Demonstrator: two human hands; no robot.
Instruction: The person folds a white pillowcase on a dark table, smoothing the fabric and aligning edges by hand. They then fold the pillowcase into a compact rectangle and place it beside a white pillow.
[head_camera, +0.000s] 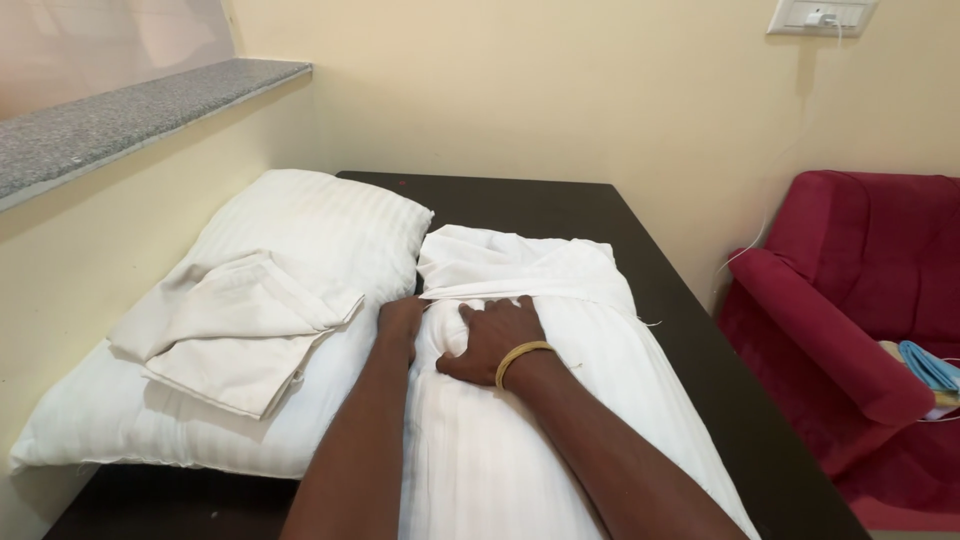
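A white striped pillow in a loose pillowcase (520, 420) lies lengthwise on the dark table (560, 200). My right hand (497, 335), with a gold bangle on the wrist, presses on the bunched fabric near the pillow's far end, fingers spread. My left hand (400, 322) pushes its fingers into the fold at the pillow's left edge; the fingertips are hidden in the cloth. The open end of the pillowcase (500, 258) lies crumpled beyond both hands.
A second white pillow (300, 225) lies to the left with a folded cream cloth (235, 330) on top. A grey stone ledge (120, 120) runs along the left wall. A red armchair (860, 300) stands at the right, with a wall socket (822, 15) above.
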